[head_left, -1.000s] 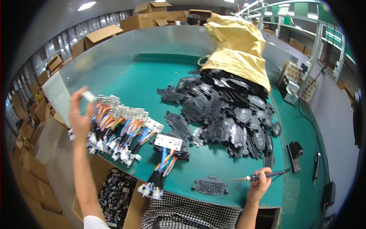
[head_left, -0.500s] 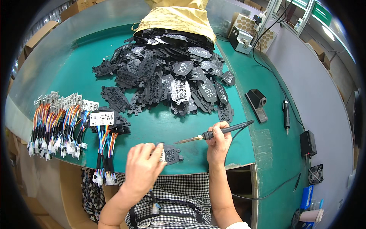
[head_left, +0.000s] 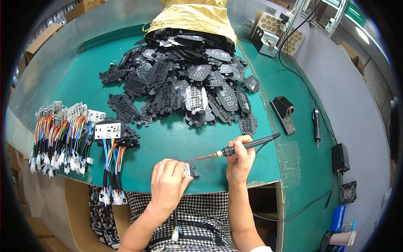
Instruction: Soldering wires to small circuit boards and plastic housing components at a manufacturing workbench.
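Observation:
My right hand (head_left: pixel 240 161) grips a soldering iron (head_left: pixel 262 140) like a pen, its metal tip pointing left. That tip is at the upper edge of a black plastic housing (head_left: pixel 194 173) near the table's front edge. My left hand (head_left: pixel 170 182) is closed over the housing, with fingers and thumb on a white circuit board (head_left: pixel 187 169) that lies on it. Most of the board is hidden under my fingers. From below this hand a dark cable with a white connector (head_left: pixel 175 235) hangs over the checkered apron.
Left of my hands are boards with coloured wires (head_left: pixel 63 130) and one wired board (head_left: pixel 108 131) on stacked housings. Black housings (head_left: pixel 168 84) spill from a yellow sack (head_left: pixel 193 19). At right are an iron stand (head_left: pixel 283 113), an electric screwdriver (head_left: pixel 316 128) and a small fan (head_left: pixel 348 192).
My left hand has moved right and closed over the housing, where the white board now shows right of the fingers. The iron's tip has come down to the housing's upper edge.

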`<state>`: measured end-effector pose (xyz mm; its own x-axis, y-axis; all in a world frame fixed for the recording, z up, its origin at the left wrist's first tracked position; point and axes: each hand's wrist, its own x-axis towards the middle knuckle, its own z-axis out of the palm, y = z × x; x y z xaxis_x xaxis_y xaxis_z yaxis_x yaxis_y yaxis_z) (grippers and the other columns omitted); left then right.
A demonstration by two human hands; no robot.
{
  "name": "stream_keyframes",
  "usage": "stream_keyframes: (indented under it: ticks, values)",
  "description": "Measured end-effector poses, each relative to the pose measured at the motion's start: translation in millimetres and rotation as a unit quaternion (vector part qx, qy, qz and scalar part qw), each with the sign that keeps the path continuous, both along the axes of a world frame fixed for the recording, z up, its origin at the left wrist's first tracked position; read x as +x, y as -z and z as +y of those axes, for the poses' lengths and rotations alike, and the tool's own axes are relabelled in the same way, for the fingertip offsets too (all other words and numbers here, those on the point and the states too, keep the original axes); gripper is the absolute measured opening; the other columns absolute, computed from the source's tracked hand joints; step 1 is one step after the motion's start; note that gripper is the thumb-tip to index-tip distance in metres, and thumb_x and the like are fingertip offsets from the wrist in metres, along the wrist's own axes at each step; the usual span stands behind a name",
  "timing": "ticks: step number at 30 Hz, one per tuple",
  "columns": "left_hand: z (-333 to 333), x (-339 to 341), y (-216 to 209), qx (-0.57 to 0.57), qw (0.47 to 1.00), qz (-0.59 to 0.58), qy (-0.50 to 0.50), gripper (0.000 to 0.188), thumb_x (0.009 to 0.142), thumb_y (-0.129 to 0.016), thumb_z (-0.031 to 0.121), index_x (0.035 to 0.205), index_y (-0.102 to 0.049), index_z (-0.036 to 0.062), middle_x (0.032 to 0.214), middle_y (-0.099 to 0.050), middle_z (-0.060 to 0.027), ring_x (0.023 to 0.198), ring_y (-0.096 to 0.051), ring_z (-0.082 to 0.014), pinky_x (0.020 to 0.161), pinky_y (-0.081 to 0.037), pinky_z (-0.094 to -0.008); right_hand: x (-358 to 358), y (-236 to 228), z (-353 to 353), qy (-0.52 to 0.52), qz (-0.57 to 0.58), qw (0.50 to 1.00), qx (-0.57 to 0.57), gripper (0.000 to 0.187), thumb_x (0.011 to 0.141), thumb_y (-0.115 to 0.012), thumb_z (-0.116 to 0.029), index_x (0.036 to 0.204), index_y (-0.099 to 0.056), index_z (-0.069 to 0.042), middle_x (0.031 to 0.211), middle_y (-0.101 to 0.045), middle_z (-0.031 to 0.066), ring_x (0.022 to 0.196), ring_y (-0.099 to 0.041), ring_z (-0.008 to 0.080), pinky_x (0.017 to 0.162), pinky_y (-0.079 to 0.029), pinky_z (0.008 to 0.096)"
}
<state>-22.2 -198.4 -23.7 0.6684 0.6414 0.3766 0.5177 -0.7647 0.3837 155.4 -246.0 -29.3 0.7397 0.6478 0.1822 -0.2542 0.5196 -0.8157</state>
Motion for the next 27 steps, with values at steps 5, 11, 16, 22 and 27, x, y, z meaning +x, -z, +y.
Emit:
stream_keyframes:
  ticks: [5,11,16,22,27]
  values:
    - [-7,-14,12,-0.01,0.999,-0.031,-0.008,0.043,0.064,-0.073,0.021,0.099,-0.059,0.0002,0.105,-0.057,-0.0125,0.108,-0.047,-0.0311,0.093,-0.035,-0.0481,-3,-2,2,0.003,0.001,1.0,-0.006,0.012,0.083,-0.053,-0.013,0.08,-0.043,-0.007,0.061,-0.042,-0.0003,0.047,-0.028,0.0023,0.04,-0.023,0.0168]
    - [-26,-23,15,0.026,0.997,0.054,-0.053,0.06,0.068,-0.063,0.049,0.105,-0.058,0.0016,0.117,-0.049,-0.0152,0.111,-0.042,-0.0326,0.097,-0.022,-0.0589,-2,0,1,0.006,-0.008,1.0,-0.018,0.013,0.082,-0.054,-0.012,0.08,-0.043,-0.006,0.062,-0.042,0.0,0.047,-0.029,0.0027,0.041,-0.023,0.0169]
    - [-34,-29,21,0.04,0.995,0.077,-0.055,0.059,0.062,-0.072,0.034,0.111,-0.056,0.0069,0.117,-0.049,-0.0126,0.11,-0.044,-0.0294,0.1,-0.02,-0.0583,2,7,-5,0.011,-0.109,0.992,-0.059,0.014,0.076,-0.059,-0.01,0.082,-0.048,-0.005,0.073,-0.047,0.0003,0.06,-0.04,0.005,0.054,-0.034,0.019]
    - [-25,-31,44,0.107,0.992,-0.004,-0.065,0.06,0.054,-0.072,0.005,0.112,-0.057,0.0109,0.115,-0.053,-0.01,0.106,-0.048,-0.0266,0.099,-0.028,-0.0538,-1,10,-13,-0.017,-0.158,0.983,-0.09,0.015,0.074,-0.06,-0.007,0.082,-0.047,-0.004,0.074,-0.045,-0.0005,0.062,-0.039,0.005,0.055,-0.033,0.0193]
    - [-21,-31,43,0.113,0.992,-0.026,-0.056,0.048,0.059,-0.069,0.009,0.107,-0.06,0.0122,0.112,-0.055,-0.0093,0.103,-0.049,-0.0259,0.098,-0.03,-0.0522,-2,11,-14,-0.04,-0.17,0.98,-0.096,0.014,0.073,-0.059,-0.006,0.078,-0.046,-0.005,0.071,-0.044,-0.0015,0.059,-0.037,0.0048,0.053,-0.031,0.0193]
